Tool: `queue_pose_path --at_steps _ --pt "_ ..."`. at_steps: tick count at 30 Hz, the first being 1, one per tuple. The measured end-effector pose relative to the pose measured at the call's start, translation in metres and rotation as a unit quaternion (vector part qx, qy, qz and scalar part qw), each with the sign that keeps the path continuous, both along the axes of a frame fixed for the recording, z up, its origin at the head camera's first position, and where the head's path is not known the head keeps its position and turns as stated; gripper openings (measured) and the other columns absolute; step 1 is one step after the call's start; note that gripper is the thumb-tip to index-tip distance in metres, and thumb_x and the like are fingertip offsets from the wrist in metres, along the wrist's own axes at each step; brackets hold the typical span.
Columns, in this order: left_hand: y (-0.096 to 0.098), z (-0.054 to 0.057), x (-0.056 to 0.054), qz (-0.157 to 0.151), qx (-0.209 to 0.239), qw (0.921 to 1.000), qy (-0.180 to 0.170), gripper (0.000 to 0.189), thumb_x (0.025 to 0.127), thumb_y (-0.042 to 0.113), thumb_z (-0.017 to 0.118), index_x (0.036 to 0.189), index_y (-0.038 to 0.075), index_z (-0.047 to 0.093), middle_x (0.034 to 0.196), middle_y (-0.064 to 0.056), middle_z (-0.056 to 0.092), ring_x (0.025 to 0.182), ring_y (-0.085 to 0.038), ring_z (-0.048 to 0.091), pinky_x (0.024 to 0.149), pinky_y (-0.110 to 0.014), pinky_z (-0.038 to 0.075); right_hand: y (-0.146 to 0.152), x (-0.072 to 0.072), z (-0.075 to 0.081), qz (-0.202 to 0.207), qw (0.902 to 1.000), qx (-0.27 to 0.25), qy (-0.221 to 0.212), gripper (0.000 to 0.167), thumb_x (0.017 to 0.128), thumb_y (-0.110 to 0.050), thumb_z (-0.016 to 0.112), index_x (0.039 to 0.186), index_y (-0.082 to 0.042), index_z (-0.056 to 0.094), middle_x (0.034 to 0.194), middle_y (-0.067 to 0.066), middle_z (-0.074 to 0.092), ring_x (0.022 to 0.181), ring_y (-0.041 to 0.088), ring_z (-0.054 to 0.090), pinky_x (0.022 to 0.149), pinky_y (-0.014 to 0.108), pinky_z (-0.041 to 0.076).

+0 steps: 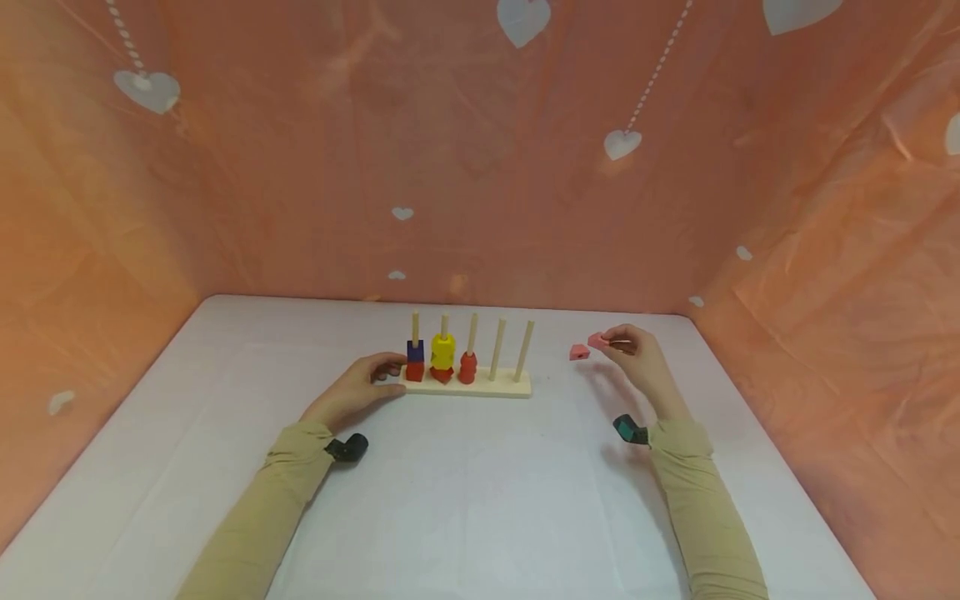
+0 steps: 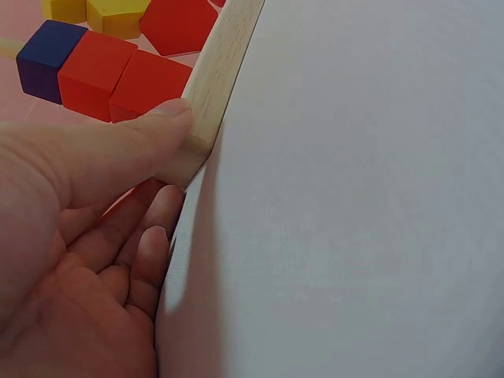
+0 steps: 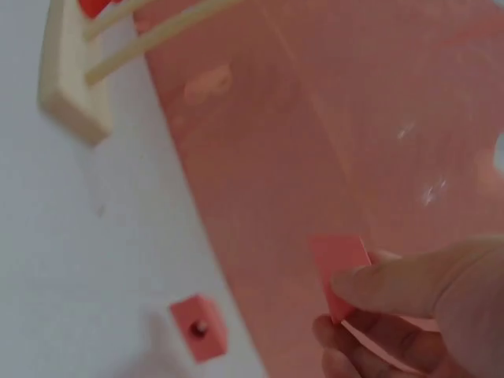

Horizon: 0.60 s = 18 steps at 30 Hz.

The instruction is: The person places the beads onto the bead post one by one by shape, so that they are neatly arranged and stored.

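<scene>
A wooden peg board point(image 1: 480, 385) with several upright pegs stands on the table. At its left end my left hand point(image 1: 362, 385) grips the base, thumb along the front edge and fingers round behind. Close by the thumb, red blocks point(image 2: 96, 72) and a blue block point(image 2: 49, 61) are threaded on the leftmost peg. To the right of the board, my right hand point(image 1: 632, 354) pinches a pink block point(image 3: 339, 264) between thumb and fingers, raised off the table. A second pink block point(image 3: 200, 327), its hole showing, lies on the table just left of that hand.
Yellow blocks point(image 1: 443, 352) over a red one fill the second peg, and rounded red pieces point(image 1: 468, 368) sit on the third. The two rightmost pegs point(image 1: 524, 350) are bare. A peach curtain point(image 1: 480, 167) with hearts surrounds the white table point(image 1: 465, 500).
</scene>
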<state>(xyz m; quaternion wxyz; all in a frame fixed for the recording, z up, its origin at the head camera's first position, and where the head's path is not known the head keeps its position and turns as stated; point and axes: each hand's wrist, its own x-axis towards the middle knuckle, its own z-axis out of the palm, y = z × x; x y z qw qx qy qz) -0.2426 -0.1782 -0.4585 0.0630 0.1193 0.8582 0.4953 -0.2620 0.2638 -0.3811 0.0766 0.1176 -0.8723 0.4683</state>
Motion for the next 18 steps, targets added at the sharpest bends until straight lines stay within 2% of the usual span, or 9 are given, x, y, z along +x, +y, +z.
queue_pose_path --at_steps 2,3,9,11,18 --pt "0.0 0.0 0.0 -0.001 -0.003 1.0 0.0 0.053 0.088 0.017 0.07 0.136 0.008 0.05 0.126 -0.012 0.054 0.114 -0.029 0.046 0.102 -0.047 0.036 -0.009 0.01 0.015 0.025 0.9992 -0.009 0.029 0.024 0.091 -0.004 0.063 0.108 0.011 0.057 0.11 0.025 0.058 0.1 0.04 0.059 0.076 0.012 0.046" --pt "0.0 -0.001 0.0 -0.002 -0.003 1.0 0.001 0.053 0.088 0.017 0.07 0.136 0.008 0.05 0.126 -0.012 0.054 0.114 -0.029 0.046 0.102 -0.047 0.036 -0.013 0.013 0.021 0.035 0.9985 -0.014 0.04 0.023 0.091 -0.002 0.063 0.108 0.012 0.057 0.11 0.026 0.058 0.1 0.041 0.059 0.077 0.013 0.047" --pt "-0.001 0.0 0.001 0.001 0.001 1.0 -0.004 0.053 0.088 0.017 0.07 0.136 0.008 0.05 0.127 -0.012 0.053 0.115 -0.029 0.046 0.103 -0.047 0.036 -0.029 0.008 0.034 0.064 0.9961 -0.021 0.057 0.024 0.091 -0.007 0.065 0.112 0.002 0.059 0.115 0.016 0.058 0.103 0.029 0.059 0.081 0.014 0.047" --pt "-0.001 0.0 0.0 0.003 0.004 1.0 -0.007 0.054 0.088 0.017 0.07 0.136 0.009 0.05 0.127 -0.011 0.053 0.115 -0.029 0.046 0.103 -0.047 0.036 -0.037 0.01 0.04 0.074 0.9947 -0.028 0.065 0.025 0.09 -0.006 0.065 0.113 0.002 0.059 0.114 0.016 0.059 0.103 0.028 0.059 0.083 0.016 0.047" --pt "-0.001 0.0 0.0 0.008 0.009 0.9998 -0.018 0.054 0.087 0.018 0.071 0.136 0.01 0.05 0.126 -0.01 0.053 0.115 -0.029 0.045 0.103 -0.047 0.035 -0.074 0.033 0.073 0.126 0.987 -0.044 0.09 0.024 0.089 0.005 0.063 0.112 0.008 0.058 0.111 0.021 0.059 0.103 0.032 0.058 0.087 0.023 0.048"
